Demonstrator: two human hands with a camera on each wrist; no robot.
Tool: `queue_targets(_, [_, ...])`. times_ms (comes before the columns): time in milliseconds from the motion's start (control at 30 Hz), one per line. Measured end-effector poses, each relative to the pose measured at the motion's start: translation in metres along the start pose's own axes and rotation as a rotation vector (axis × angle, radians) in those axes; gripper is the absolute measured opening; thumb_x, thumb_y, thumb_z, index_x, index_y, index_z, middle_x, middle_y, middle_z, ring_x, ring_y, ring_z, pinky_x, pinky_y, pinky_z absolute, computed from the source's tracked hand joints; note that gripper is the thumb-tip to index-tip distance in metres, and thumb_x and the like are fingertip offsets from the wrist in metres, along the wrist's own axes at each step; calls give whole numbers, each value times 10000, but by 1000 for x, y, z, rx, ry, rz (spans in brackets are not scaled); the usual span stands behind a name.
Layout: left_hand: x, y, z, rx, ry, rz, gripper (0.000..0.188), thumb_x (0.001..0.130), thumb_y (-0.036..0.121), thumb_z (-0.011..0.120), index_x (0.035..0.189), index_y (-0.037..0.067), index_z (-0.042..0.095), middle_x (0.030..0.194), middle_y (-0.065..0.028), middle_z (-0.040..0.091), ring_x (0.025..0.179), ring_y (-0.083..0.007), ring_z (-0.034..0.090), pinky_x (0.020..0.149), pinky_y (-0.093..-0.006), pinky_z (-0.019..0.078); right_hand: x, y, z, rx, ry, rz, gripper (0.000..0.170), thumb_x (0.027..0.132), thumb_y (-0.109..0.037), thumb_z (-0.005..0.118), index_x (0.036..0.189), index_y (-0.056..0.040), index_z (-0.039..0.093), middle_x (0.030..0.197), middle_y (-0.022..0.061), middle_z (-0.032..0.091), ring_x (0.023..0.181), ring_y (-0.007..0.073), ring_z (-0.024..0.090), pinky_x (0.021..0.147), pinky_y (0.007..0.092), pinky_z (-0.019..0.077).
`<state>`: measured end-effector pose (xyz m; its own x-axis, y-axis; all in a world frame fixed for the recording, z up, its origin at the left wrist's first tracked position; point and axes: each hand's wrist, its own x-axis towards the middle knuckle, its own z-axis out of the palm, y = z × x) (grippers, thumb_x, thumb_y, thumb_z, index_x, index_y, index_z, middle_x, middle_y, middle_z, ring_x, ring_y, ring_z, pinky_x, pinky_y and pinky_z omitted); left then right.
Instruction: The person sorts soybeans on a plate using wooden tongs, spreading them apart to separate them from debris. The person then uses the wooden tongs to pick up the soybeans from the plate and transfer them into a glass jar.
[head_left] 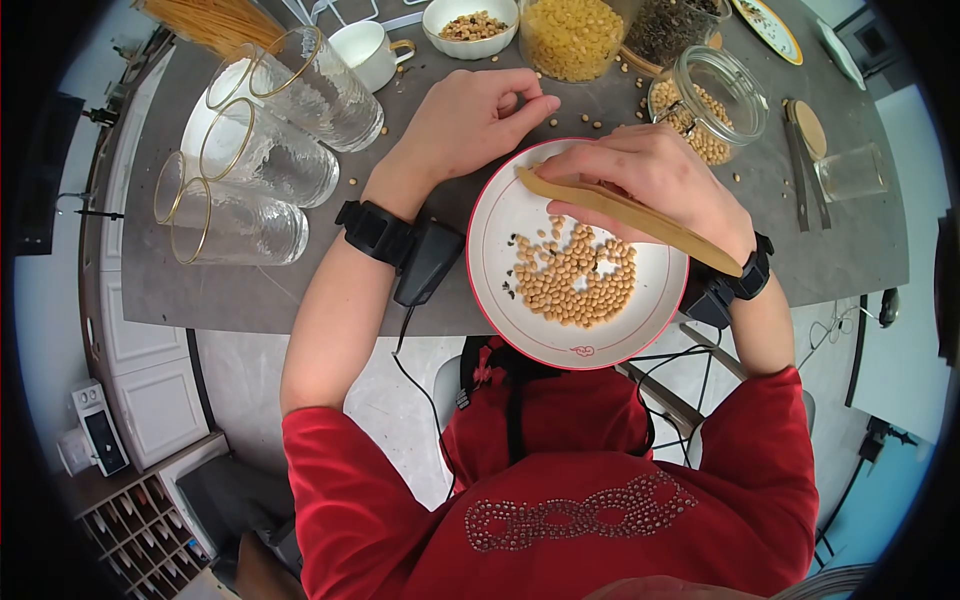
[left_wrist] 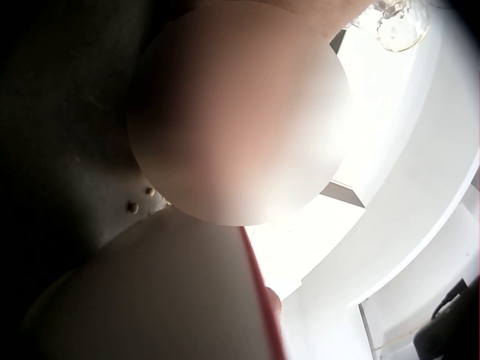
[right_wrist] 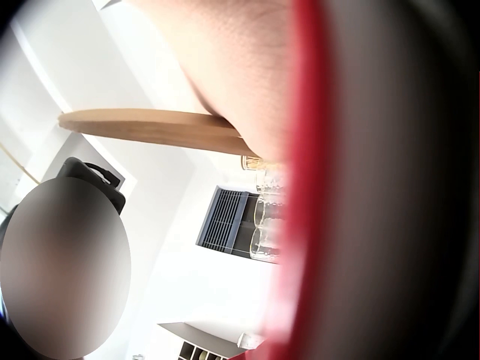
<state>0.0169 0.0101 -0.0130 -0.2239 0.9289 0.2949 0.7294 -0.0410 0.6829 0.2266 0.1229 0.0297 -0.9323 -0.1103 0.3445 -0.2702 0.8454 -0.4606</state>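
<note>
In the head view a white plate (head_left: pixel 650 310) with a red rim holds a heap of beige soybeans (head_left: pixel 575 280) and a few dark flakes. My right hand (head_left: pixel 650 175) grips a long flat wooden utensil (head_left: pixel 640 212) over the plate's upper right part; its working end is partly hidden by the fingers. Beyond the plate's upper left rim, my left hand (head_left: pixel 480 115) rests at the table, fingers loosely curled and nothing visible in them. The right wrist view shows the tapering wooden utensil (right_wrist: pixel 150 127) sticking out past the hand.
Ribbed gold-rimmed glasses (head_left: pixel 255 155) stand at the left. At the back are a white cup (head_left: pixel 365 55), a bowl of mixed beans (head_left: pixel 472 30) and a pasta jar (head_left: pixel 572 40). An open glass jar of soybeans (head_left: pixel 710 105) is right of my hands. Stray beans dot the grey table (head_left: pixel 400 295).
</note>
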Motion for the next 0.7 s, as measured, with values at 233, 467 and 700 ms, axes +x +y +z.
queue_targets(233, [0, -1, 0, 10, 5, 16, 272, 970, 286, 728, 875, 39, 665, 531, 3, 389, 530, -104, 305, 507, -315, 284, 2, -1, 1, 17, 23, -27, 238, 940, -254, 694, 1105, -83, 684, 816, 115, 683, 752, 338, 670, 642, 417, 503])
queue_targets(467, [-1, 0, 0, 15, -8, -8, 268, 968, 294, 728, 884, 46, 672, 526, -3, 399, 521, -112, 311, 506, -321, 286, 2, -2, 0, 29, -2, -15, 243, 926, -248, 684, 1105, -84, 682, 859, 126, 692, 785, 345, 673, 658, 421, 507])
queue_targets(700, [-1, 2, -2, 54, -31, 2, 287, 970, 327, 717, 875, 60, 675, 518, -17, 418, 501, -138, 321, 503, -339, 288, 1, 0, -1, 14, -43, 7, 261, 926, -264, 689, 1109, -78, 676, 892, 119, 700, 805, 355, 670, 669, 436, 511])
